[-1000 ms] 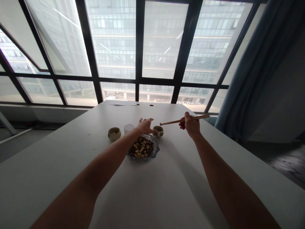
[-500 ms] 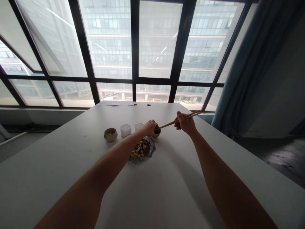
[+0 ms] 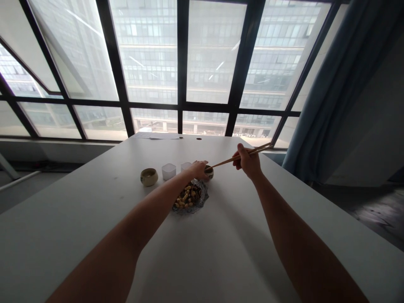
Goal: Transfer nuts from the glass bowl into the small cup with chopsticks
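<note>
My left hand [image 3: 198, 169] reaches across the table and is closed around the side of a small ceramic cup [image 3: 210, 172], partly covering it. A pair of wooden chopsticks [image 3: 225, 161] is gripped in my right hand [image 3: 248, 162], their tips at the mouth of that cup. What lies inside the cup is too small to tell. Below my left hand sits a clear glass bowl [image 3: 204, 198] with peanuts [image 3: 187, 197] and some darker pieces in it; my left forearm hides part of its left side.
A matching ceramic cup [image 3: 149, 178] stands to the left on the white table [image 3: 202, 261]. Beside it are two translucent cups, one in full view [image 3: 168, 172], the other [image 3: 185, 166] partly behind my left arm. Sheets of paper [image 3: 158, 136] lie at the far edge.
The held cup has gone from tilted to the right to more upright. The chopsticks spread slightly apart at their back ends. The whole view has shifted slightly.
</note>
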`<control>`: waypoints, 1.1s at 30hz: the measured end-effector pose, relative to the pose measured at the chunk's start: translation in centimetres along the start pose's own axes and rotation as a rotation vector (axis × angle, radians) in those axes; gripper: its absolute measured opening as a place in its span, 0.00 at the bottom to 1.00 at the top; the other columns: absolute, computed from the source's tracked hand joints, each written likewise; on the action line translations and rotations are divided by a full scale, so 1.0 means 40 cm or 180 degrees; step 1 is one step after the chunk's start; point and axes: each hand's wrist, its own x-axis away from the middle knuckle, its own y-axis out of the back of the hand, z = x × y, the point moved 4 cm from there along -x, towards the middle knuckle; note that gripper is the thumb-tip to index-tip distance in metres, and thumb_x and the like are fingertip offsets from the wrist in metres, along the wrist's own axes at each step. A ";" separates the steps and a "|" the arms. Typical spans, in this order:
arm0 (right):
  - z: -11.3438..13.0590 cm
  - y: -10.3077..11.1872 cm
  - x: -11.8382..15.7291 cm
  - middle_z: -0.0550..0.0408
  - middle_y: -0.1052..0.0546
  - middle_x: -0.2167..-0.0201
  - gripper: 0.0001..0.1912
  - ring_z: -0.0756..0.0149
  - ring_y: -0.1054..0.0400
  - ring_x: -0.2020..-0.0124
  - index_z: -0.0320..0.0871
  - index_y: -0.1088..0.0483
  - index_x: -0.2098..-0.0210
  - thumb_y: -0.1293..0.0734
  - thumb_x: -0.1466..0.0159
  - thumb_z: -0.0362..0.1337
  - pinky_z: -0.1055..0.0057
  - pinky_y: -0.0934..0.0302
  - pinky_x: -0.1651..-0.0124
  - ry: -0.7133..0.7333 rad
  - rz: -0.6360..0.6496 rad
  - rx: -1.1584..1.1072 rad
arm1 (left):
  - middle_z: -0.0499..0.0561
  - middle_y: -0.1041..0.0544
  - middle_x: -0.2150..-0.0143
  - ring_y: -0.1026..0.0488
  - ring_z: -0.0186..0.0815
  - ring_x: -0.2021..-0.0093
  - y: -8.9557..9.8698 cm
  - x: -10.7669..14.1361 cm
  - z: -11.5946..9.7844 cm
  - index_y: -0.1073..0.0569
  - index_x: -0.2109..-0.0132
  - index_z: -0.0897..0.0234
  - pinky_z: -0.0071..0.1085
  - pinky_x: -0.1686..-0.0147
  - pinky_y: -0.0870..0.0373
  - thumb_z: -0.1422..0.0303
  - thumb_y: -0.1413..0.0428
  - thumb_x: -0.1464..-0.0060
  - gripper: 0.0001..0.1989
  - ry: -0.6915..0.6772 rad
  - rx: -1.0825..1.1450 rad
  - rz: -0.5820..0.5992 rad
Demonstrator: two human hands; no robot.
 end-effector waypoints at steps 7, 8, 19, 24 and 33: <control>0.053 -0.085 0.033 0.56 0.33 0.93 0.33 0.74 0.44 0.94 0.42 0.32 0.84 0.34 0.41 0.65 0.76 0.51 0.91 -0.0368 0.0984 -0.0285 | 0.61 0.28 0.35 0.36 0.50 0.32 0.050 0.053 0.014 0.38 0.33 0.64 0.46 0.29 0.52 0.50 0.38 0.47 0.41 -0.0041 0.0056 0.0137; 0.056 -0.102 0.043 0.55 0.33 0.93 0.33 0.74 0.44 0.94 0.42 0.31 0.84 0.33 0.42 0.65 0.77 0.50 0.90 -0.0435 0.1249 -0.0184 | 0.60 0.28 0.35 0.35 0.48 0.32 0.064 0.071 0.022 0.37 0.33 0.65 0.46 0.29 0.54 0.53 0.40 0.44 0.37 -0.0098 0.0083 0.0025; 0.025 -0.237 0.133 0.55 0.27 0.88 0.35 0.72 0.35 0.89 0.41 0.30 0.79 0.32 0.48 0.71 0.78 0.42 0.86 -0.0510 0.2108 0.0035 | 0.54 0.17 0.53 0.22 0.43 0.50 0.145 0.408 0.206 0.21 0.54 0.60 0.48 0.39 0.35 0.63 0.49 0.36 0.13 -0.0383 0.0101 -0.1967; 0.025 -0.224 0.121 0.55 0.28 0.88 0.36 0.72 0.37 0.90 0.42 0.30 0.80 0.33 0.49 0.72 0.78 0.45 0.88 -0.0318 0.1383 0.0082 | 0.53 0.17 0.52 0.22 0.42 0.51 0.101 0.484 0.227 0.21 0.55 0.58 0.46 0.43 0.32 0.60 0.47 0.37 0.12 -0.0446 0.0269 -0.2113; 0.037 -0.263 0.168 0.55 0.28 0.89 0.36 0.71 0.37 0.91 0.42 0.30 0.80 0.32 0.49 0.71 0.77 0.44 0.89 -0.0736 0.2199 -0.0064 | 0.52 0.17 0.53 0.23 0.42 0.52 0.056 0.506 0.185 0.21 0.56 0.56 0.46 0.45 0.32 0.61 0.47 0.39 0.11 -0.0592 0.0423 -0.1911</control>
